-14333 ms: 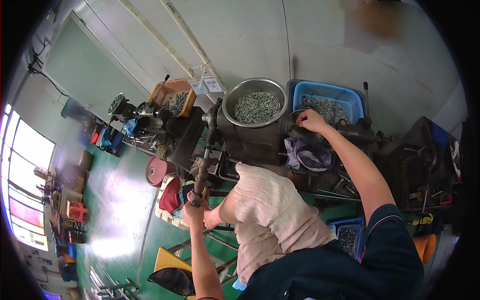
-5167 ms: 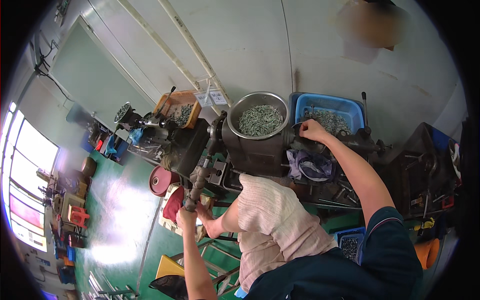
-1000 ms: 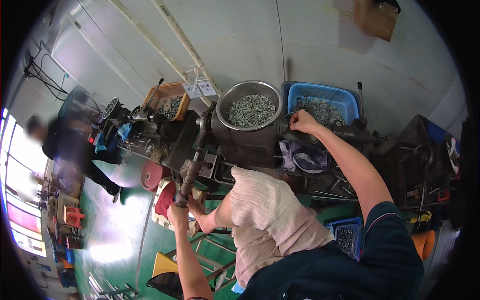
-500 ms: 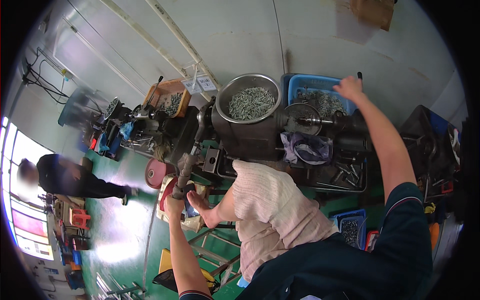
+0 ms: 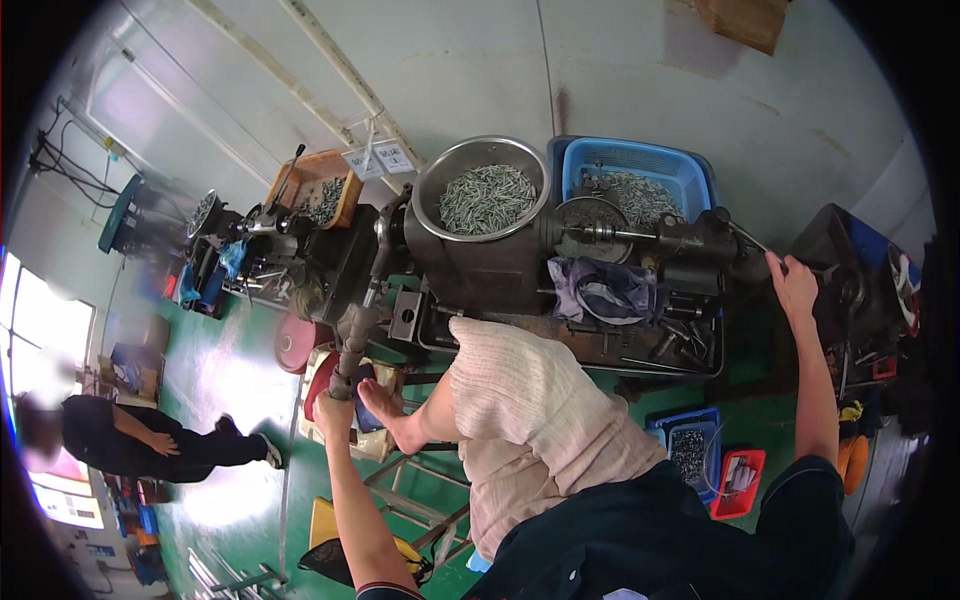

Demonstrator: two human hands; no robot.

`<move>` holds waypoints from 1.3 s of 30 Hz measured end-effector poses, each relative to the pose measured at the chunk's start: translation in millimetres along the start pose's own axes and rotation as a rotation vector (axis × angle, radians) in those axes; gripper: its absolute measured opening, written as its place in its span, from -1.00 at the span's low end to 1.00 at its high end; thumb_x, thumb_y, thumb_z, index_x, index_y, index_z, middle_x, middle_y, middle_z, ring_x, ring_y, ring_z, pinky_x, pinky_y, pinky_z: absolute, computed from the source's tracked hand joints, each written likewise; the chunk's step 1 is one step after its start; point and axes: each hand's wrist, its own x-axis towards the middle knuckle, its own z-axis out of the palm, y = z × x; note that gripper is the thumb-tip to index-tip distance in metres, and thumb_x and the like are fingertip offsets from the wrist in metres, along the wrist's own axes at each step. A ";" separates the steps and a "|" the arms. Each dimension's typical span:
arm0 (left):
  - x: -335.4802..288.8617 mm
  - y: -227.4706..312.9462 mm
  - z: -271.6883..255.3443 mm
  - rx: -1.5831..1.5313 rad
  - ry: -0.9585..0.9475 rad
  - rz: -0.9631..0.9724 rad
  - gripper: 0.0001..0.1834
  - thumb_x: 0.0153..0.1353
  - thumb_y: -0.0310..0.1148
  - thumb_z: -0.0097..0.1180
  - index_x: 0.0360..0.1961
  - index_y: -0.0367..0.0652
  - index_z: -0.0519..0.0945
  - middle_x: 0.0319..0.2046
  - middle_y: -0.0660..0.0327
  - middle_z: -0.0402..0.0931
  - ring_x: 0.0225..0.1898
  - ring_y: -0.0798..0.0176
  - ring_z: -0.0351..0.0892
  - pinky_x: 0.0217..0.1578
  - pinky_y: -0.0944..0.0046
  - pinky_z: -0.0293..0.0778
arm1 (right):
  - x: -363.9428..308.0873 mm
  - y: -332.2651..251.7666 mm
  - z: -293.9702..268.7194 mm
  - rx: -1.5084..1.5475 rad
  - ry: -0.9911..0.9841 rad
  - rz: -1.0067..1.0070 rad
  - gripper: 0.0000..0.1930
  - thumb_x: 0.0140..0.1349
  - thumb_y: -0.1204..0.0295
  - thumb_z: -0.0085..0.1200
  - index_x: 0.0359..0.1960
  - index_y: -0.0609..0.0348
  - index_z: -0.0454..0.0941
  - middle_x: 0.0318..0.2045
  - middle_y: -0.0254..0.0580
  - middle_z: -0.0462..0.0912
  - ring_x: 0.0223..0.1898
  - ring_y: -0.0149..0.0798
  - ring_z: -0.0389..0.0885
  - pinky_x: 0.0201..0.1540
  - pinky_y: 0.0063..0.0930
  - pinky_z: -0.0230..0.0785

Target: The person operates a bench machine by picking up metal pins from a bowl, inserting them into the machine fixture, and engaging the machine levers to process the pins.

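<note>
I am watching from afar as the left hand (image 5: 333, 413) is wrapping firmly around the near end of a knobbed lever (image 5: 352, 335), which is slanting down at the left of a dark machine (image 5: 478, 278). The grip is sitting well away from the joint, presumably for leverage. Far to the right, the right hand (image 5: 797, 290) is clasping the end of a slim handle (image 5: 748, 237) on the machine's right part; its arm is stretching out, likely because the handle is pointing right.

A steel bowl (image 5: 480, 153) is resting on top of the machine, probably so that its heap of pins (image 5: 488, 198) is staying within reach. A blue basket (image 5: 630, 155) is standing just right of it on the far side, holding more small metal pieces (image 5: 645, 198). A round dish (image 5: 590, 212) is lying behind the spindle, perhaps for catching loose bits. A crumpled purple-grey cloth (image 5: 605, 290) is bunching up on the near side, above the counter (image 5: 600, 348), maybe handy for wiping.

The lever is looking dull grey-brown and worn, bulging in rounded lumps; the handle is appearing thin, straight and metallic, its tip hiding inside the fingers.
</note>
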 end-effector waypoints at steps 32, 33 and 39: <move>3.4 -15.2 15.7 -0.022 -0.011 -0.033 -0.58 -0.30 -0.06 0.20 -0.49 -0.19 0.55 -0.50 -0.05 0.50 -0.39 -0.08 0.50 -0.38 0.04 0.41 | 55.3 -67.8 29.7 -0.023 0.421 -0.079 -0.70 0.01 0.24 0.00 -0.23 0.07 0.44 -0.31 -0.14 0.51 -0.15 -0.11 0.43 -0.15 -0.24 0.29; 1.2 -12.7 12.8 -0.027 0.006 -0.037 -0.58 -0.32 -0.06 0.23 -0.50 -0.18 0.55 -0.51 -0.05 0.50 -0.39 -0.08 0.50 -0.39 0.03 0.41 | 56.1 -107.1 22.8 0.124 0.425 -0.139 -0.74 -0.03 0.27 0.02 -0.29 0.07 0.47 -0.32 -0.16 0.51 -0.17 -0.10 0.43 -0.17 -0.23 0.29; 0.4 -9.9 2.1 0.014 0.039 -0.061 -0.61 -0.28 -0.11 0.22 -0.52 -0.22 0.55 -0.52 -0.04 0.50 -0.39 -0.08 0.50 -0.37 0.04 0.40 | 63.7 -260.5 43.9 0.747 -0.526 -0.392 -0.80 -0.23 0.24 0.11 -0.53 0.00 0.60 -0.47 -0.25 0.60 -0.37 -0.20 0.56 -0.22 -0.34 0.36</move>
